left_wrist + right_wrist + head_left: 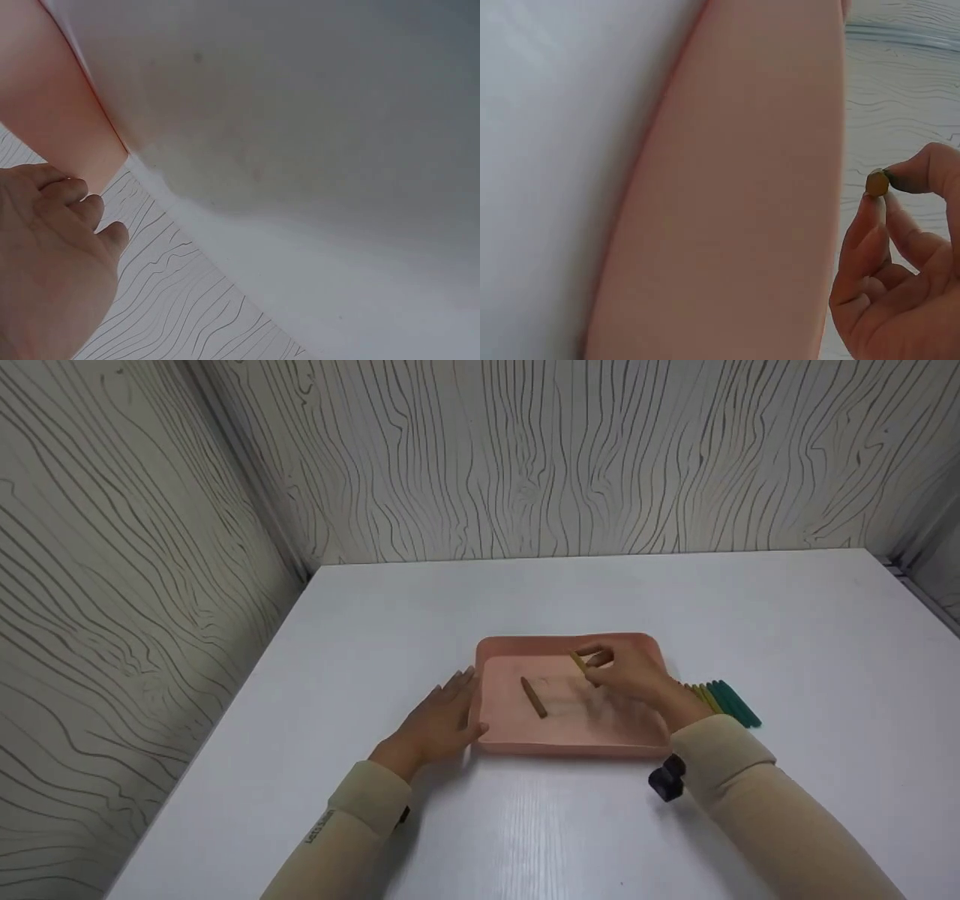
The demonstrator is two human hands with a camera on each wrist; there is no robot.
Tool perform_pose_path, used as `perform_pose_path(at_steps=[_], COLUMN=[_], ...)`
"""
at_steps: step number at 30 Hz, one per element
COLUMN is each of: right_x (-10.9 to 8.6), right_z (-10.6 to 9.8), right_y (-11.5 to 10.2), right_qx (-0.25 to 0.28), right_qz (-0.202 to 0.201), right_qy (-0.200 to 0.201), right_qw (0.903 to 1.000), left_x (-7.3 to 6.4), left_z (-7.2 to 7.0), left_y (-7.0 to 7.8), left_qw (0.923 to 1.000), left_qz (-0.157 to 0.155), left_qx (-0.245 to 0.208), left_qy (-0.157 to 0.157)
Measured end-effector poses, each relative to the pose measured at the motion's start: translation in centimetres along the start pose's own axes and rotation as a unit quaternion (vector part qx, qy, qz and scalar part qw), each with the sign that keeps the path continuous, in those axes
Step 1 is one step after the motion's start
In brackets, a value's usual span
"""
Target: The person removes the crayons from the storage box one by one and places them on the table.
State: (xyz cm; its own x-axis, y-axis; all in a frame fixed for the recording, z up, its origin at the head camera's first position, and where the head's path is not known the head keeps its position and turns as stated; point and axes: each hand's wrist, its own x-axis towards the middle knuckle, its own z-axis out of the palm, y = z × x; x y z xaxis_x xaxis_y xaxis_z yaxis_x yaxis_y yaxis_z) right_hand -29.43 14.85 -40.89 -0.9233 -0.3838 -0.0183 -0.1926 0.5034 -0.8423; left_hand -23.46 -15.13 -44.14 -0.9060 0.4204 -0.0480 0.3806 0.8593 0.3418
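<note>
A pink tray (pixel 577 750) lies on the white table, with one brown crayon (pixel 534 697) slanted across its floor. Over the tray's right half, my right hand (pixel 628 667) pinches a mustard-yellow crayon (pixel 578 661) between thumb and fingertips. The right wrist view shows that crayon (pixel 877 183) end-on in the pinch. My left hand (pixel 437 726) rests at the tray's left side, fingers extended along the outer wall and thumb at the near left corner. In the left wrist view its fingers (pixel 88 211) are beside the tray wall (pixel 67 112).
Just right of the tray, a row of several crayons (pixel 731 703), green and yellow among them, lies partly behind my right wrist. Wood-grain panels (pixel 525 457) stand behind and to the left of the table (pixel 397 607). A black wrist device (pixel 666 780) hangs below my right sleeve.
</note>
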Motion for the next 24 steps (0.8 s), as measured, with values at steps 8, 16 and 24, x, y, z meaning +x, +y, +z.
perform_pose_path(at_steps=[8, 16, 24], right_x=[-1.3, -2.7, -4.6], right_z=[-3.6, -6.5, -8.7], right_y=[1.8, 4.3, 6.4], right_qx=[-0.031, -0.093, -0.116], right_qz=[0.062, 0.084, 0.072], right_qy=[0.026, 0.045, 0.062], right_qw=[0.9973, 0.9911, 0.9886], left_x=[0.0, -0.1, -0.1], left_z=[0.1, 0.0, -0.1], left_y=[0.0, -0.1, -0.1], left_qw=[1.0000, 1.0000, 0.9999], left_qz=[-0.004, 0.005, 0.007], left_qx=[0.000, -0.005, -0.014], left_qy=[0.002, 0.004, 0.003])
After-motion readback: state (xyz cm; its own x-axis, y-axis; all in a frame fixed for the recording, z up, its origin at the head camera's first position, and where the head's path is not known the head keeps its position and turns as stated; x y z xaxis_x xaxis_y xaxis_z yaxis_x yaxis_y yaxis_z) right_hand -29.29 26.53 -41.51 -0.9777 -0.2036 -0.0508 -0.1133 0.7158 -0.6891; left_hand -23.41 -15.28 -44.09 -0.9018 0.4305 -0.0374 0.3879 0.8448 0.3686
